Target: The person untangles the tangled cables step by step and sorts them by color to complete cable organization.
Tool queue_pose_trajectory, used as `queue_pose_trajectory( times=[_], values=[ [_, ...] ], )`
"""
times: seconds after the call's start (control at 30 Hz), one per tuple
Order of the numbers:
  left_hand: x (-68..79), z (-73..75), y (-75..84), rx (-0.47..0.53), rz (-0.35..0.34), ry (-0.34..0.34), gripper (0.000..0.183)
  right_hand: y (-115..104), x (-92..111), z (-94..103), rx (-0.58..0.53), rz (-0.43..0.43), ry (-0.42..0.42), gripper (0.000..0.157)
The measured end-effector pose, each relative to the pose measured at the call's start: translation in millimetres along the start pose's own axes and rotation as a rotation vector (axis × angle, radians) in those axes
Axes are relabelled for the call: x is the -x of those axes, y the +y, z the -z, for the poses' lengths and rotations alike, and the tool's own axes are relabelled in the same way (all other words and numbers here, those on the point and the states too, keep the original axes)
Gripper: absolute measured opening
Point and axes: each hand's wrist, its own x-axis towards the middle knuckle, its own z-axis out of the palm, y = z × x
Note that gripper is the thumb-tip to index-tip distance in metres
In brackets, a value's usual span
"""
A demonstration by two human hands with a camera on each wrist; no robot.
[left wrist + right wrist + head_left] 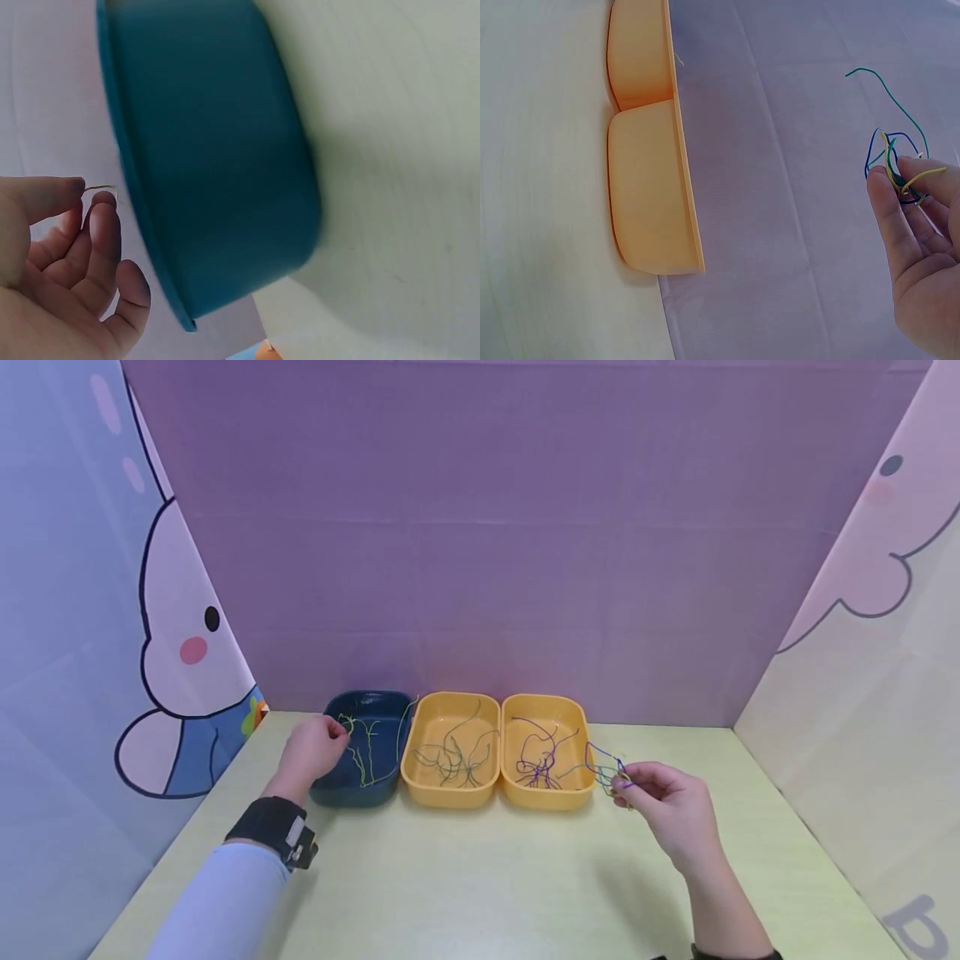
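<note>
My left hand (313, 747) is at the left rim of the dark blue bin (378, 797), with a thin yellow wire (100, 187) at the tips of its thumb and forefinger. Several yellow wires (369, 747) lie inside that bin. On the right, my right hand (671, 806) pinches a small tangle of blue, green and yellow wires (889, 161) between thumb and fingers. One green end sticks out of the tangle. The held tangle is beside the right yellow bin (551, 799), above the tabletop.
The middle yellow bin (450, 797) holds several green wires (450, 760), and the right one holds several blue-purple wires (542, 764). All three bins stand side by side against a purple backdrop (480, 543). Printed panels flank the pale table (465, 885).
</note>
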Motion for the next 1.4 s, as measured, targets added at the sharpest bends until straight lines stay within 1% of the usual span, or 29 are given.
queue_pose_trajectory(
  times=[0.2,0.47,0.6,0.7,0.8,0.87,0.93,1.07,1.23,1.33,1.4],
  values=[
    [1.6,-0.6,-2.0,-0.002,0.035,-0.029,0.016,-0.3,0.5,-0.1,0.009,0.008,-0.006,0.012],
    [3.2,2.3,2.8,0.006,0.053,-0.046,0.019,-0.3,0.9,0.5,0.012,0.014,-0.016,0.013],
    [3.5,2.3,5.4,0.021,0.056,-0.04,0.022,-5.8,2.1,-0.2,0.007,0.006,-0.018,0.013],
    [3.8,3.3,8.9,0.057,0.043,-0.009,0.028,-18.4,4.6,-2.4,0.017,0.011,-0.019,0.012],
    [4.7,6.4,17.2,0.105,0.0,0.047,0.039,-32.1,7.4,-5.1,0.034,0.01,-0.017,0.011],
    [7.0,9.9,27.0,0.137,-0.038,0.086,0.048,-37.2,8.4,-6.1,0.044,0.003,-0.016,0.011],
    [9.9,13.7,38.8,0.173,-0.085,0.116,0.057,-37.7,8.0,-6.0,0.044,0.001,-0.018,0.011],
    [17.7,18.2,62.7,0.253,-0.172,0.156,0.069,-26.8,4.3,-3.2,0.028,0.008,-0.021,0.012],
    [33.5,16.1,86.0,0.358,-0.26,0.194,0.071,-8.3,0.2,0.8,0.005,0.006,-0.027,0.014],
    [47.0,13.5,95.6,0.436,-0.284,0.214,0.071,-4.4,0.2,1.1,-0.002,0.009,-0.032,0.015],
    [55.8,11.6,99.6,0.493,-0.28,0.219,0.071,-3.7,0.9,0.8,-0.004,0.01,-0.034,0.015]
  ],
)
